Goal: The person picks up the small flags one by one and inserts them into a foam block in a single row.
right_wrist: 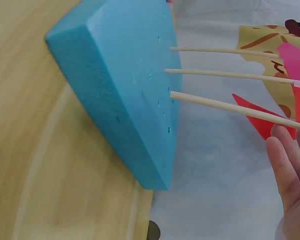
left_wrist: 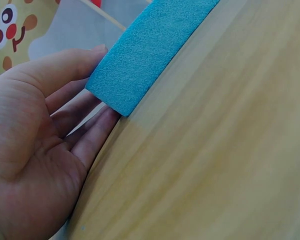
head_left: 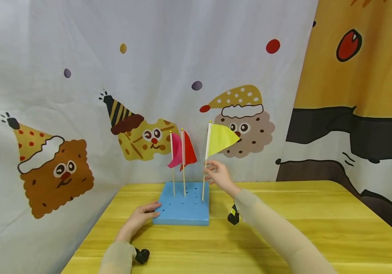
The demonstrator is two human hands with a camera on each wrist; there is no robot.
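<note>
A blue foam block point(head_left: 182, 213) with small holes in its top lies on the wooden table. My left hand point(head_left: 139, 219) touches its left edge with nearly straight fingers; in the left wrist view these fingers point(left_wrist: 92, 130) meet the block's near corner. My right hand point(head_left: 219, 177) pinches the stick of a yellow flag point(head_left: 220, 140), upright over the block's right part. Its lower tip point(right_wrist: 175, 95) is at the block's top in the right wrist view; whether it touches, I cannot tell. A pink flag point(head_left: 176, 150) and a red flag point(head_left: 188, 150) stand in the block on wooden sticks.
The wooden table point(head_left: 285, 213) reaches back to a white curtain point(head_left: 165, 49) printed with cartoon biscuits, close behind the flags. Small black devices are strapped at the left wrist point(head_left: 142, 256) and right wrist point(head_left: 233, 215).
</note>
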